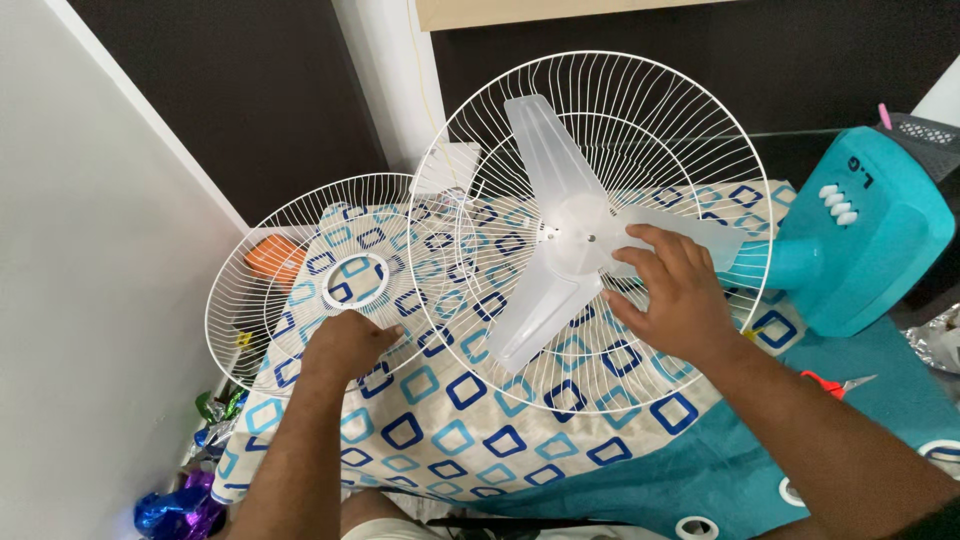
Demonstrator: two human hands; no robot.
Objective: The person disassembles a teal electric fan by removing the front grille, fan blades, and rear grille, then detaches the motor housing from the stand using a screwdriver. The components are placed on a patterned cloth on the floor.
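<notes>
A dismantled fan lies on a patterned cloth [480, 430]. Its rear white wire guard [640, 100] still carries the translucent three-blade propeller [545, 165] on the teal motor housing [860, 240]. My right hand [675, 290] rests on the propeller near its hub, fingers spread over one blade. The loose front wire guard [260, 270] lies flat to the left, partly under the rear guard. My left hand [345, 345] grips the front guard's wires near its lower edge.
A white wall [90, 300] closes off the left side. Shiny foil wrappers [185, 505] lie on the floor at lower left. Red-handled scissors [835, 383] sit on the teal sheet [700, 470] at right. An orange object [272, 255] shows under the front guard.
</notes>
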